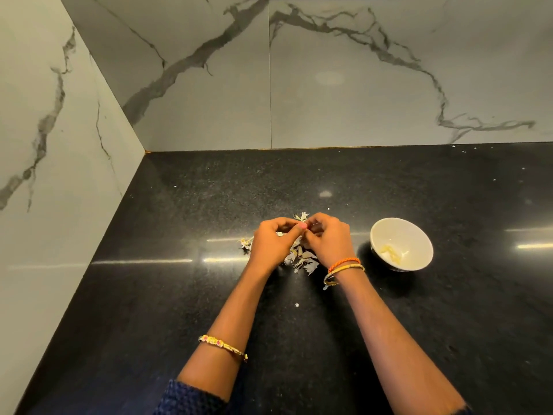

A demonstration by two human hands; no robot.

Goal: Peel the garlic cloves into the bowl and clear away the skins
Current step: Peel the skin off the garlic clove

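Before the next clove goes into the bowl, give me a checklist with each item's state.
1. Both hands on the clove: left hand and right hand meet fingertip to fingertip, pinching something small: ok.
2. Clove fully peeled: hidden by the fingers: cannot tell.
3. Bowl upright beside the right hand: ok.
4. Bowl already holds peeled cloves, with room left: ok.
5. Skins cleared from the counter: pile lies under the hands: not ok.
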